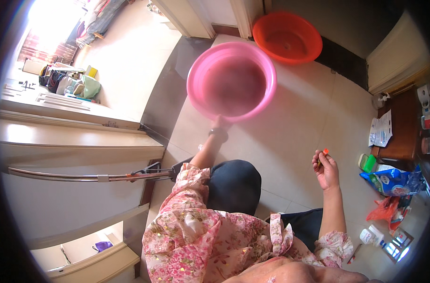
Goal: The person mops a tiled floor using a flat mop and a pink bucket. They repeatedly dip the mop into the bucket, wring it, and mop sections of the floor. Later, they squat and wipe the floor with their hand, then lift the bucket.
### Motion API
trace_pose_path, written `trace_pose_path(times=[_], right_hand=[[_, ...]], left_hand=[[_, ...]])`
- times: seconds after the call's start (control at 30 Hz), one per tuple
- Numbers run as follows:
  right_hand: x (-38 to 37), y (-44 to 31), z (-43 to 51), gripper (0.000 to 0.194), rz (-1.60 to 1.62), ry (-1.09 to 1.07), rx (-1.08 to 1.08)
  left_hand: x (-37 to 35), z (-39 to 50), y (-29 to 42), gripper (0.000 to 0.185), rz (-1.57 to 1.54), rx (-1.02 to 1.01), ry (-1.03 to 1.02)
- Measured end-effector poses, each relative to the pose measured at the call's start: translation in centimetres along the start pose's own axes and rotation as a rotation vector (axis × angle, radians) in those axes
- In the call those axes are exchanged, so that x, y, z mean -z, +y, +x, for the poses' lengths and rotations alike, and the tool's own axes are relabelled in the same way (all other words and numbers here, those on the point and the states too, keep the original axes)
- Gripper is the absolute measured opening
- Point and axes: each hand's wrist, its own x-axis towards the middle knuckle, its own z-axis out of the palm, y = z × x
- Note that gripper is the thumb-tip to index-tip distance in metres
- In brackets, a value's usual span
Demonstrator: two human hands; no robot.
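My left hand [220, 122], with a dark bracelet on the wrist, is at the near rim of a pink plastic basin [193, 83]. Its thumb lies on the rim; the other fingers are hidden. Dark reddish-brown liquid [241, 83] fills much of the basin, and a haze blurs its surface. Off to the right, my right hand [326, 168] is raised above the floor, palm up. Its curled fingers hold a small object with a bright orange end [325, 151]; most of it is covered, so its kind is unclear.
An orange-red basin [289, 40] stands just beyond the pink one. On the right are a brown wooden cabinet [400, 131], a blue plastic packet [395, 182], a red plastic bag [388, 212] and white bottles [370, 235]. A metal pole [130, 177] extends at left beside a door.
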Motion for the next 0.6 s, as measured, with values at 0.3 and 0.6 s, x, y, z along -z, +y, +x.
trace_pose_path(times=[0.3, 0.6], right_hand=[[-0.1, -0.5, -0.4, 0.012, 0.033, 0.046, 0.015], [1.0, -1.4, -0.5, 0.014, 0.083, 0.044, 0.113]], left_hand=[[4.6, -5.7, -2.0, 0.023, 0.506, -0.22, -0.358], [5.4, -11.3, -2.0, 0.026, 0.223, 0.119, -0.436]])
